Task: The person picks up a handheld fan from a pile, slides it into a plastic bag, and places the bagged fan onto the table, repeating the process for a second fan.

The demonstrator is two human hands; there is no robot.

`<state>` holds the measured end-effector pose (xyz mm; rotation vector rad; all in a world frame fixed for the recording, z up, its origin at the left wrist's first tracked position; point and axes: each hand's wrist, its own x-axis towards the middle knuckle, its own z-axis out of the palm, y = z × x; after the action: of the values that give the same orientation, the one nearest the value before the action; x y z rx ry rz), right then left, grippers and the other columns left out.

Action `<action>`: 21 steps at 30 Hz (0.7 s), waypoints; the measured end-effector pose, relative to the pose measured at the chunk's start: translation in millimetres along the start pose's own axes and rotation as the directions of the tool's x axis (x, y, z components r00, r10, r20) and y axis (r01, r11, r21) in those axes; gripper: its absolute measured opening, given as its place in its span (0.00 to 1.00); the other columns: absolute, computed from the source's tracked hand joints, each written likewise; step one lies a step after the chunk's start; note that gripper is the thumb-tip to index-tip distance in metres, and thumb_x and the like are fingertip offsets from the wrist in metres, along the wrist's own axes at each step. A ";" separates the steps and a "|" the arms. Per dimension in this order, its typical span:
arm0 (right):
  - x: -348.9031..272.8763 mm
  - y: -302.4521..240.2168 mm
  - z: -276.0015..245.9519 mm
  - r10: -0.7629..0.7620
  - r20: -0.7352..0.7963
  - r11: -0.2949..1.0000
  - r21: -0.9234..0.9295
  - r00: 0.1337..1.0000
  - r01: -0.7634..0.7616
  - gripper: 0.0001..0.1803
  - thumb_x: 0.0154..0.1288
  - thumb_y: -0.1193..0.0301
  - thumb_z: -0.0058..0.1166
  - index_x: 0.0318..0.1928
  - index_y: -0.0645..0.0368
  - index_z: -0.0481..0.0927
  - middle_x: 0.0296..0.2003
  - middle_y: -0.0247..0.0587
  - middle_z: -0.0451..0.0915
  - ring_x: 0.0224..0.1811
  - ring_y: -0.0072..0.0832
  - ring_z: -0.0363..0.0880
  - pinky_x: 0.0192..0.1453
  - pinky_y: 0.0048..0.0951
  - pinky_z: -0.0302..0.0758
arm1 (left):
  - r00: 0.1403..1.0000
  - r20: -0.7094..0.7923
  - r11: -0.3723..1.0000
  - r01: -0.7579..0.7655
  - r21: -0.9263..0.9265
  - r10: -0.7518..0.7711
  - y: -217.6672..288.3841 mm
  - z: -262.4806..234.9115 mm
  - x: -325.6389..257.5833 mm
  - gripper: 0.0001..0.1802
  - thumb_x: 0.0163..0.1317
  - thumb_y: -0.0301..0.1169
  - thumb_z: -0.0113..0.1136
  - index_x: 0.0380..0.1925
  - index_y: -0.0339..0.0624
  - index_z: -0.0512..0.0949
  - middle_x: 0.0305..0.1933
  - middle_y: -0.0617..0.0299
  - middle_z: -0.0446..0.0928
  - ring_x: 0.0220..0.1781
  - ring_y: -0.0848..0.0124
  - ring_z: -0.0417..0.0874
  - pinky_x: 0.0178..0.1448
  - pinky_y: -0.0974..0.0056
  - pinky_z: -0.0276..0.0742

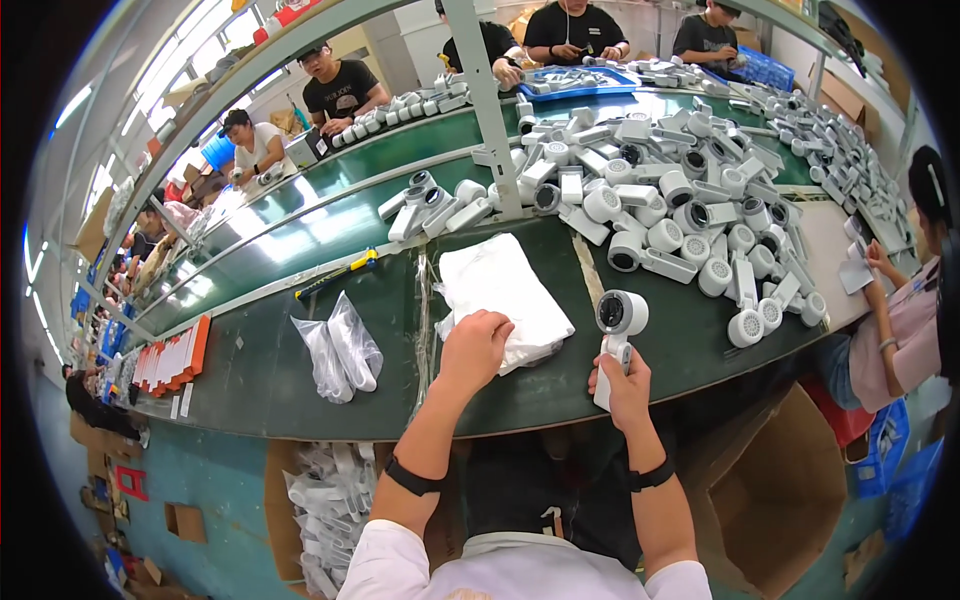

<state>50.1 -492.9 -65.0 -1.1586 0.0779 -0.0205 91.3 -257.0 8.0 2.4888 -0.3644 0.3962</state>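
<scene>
My right hand [625, 385] grips the handle of a white hair dryer [618, 325], held upright with its round dark nozzle facing me, just over the near edge of the green bench [250, 370]. My left hand [475, 345] rests closed on a stack of white plastic bags [505, 290] lying flat on the bench, pinching the near edge of the top bag. A large heap of white hair dryers [680, 215] lies beyond and to the right of the stack.
Two bagged dryers [340, 355] lie left of my left hand, with a yellow-and-black tool [335, 277] behind them. A metal post [485, 110] rises ahead. A box of bagged dryers [325, 500] and an open brown carton [780, 500] stand below. Other people work around the bench.
</scene>
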 end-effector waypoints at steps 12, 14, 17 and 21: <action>-11.8 -13.5 17.5 -0.169 0.021 0.983 -0.067 0.985 0.170 0.13 0.71 0.71 0.50 0.51 0.64 0.73 0.39 0.39 0.81 0.30 0.22 0.79 0.32 0.25 0.77 | 0.993 -0.020 0.987 -0.117 0.113 0.120 -2.3 -1.1 0.5 0.11 0.60 0.34 0.63 0.36 0.37 0.83 0.36 0.52 0.82 0.34 0.56 0.82 0.41 0.59 0.77; -20.8 -14.8 15.0 -0.188 0.091 0.977 -0.085 0.978 0.195 0.14 0.71 0.71 0.50 0.53 0.64 0.72 0.39 0.39 0.81 0.29 0.23 0.79 0.31 0.25 0.76 | 0.993 -0.107 0.983 0.020 -0.183 -0.040 1.5 -1.7 -0.3 0.10 0.61 0.32 0.63 0.36 0.36 0.83 0.34 0.52 0.82 0.31 0.57 0.82 0.39 0.59 0.77; -34.2 -34.7 12.0 -0.097 0.232 0.986 -0.107 0.968 0.124 0.17 0.70 0.71 0.51 0.56 0.64 0.71 0.38 0.40 0.81 0.27 0.23 0.78 0.30 0.24 0.75 | 0.975 -0.222 0.959 -0.061 -0.277 -0.002 7.7 0.7 3.3 0.10 0.62 0.31 0.62 0.36 0.34 0.83 0.33 0.51 0.82 0.29 0.60 0.81 0.36 0.61 0.76; -47.8 -63.0 27.0 0.197 0.358 0.958 -0.270 0.913 -0.101 0.27 0.68 0.73 0.54 0.65 0.63 0.64 0.34 0.42 0.82 0.24 0.22 0.77 0.28 0.24 0.74 | 0.967 -0.232 0.936 0.013 -0.353 -0.100 17.6 -4.7 0.9 0.10 0.62 0.31 0.63 0.36 0.34 0.83 0.33 0.52 0.82 0.28 0.67 0.80 0.35 0.65 0.75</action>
<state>5.9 -490.8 5.8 -1.3833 -0.1824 0.3616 85.2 -268.3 20.9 2.0693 -0.2358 0.5595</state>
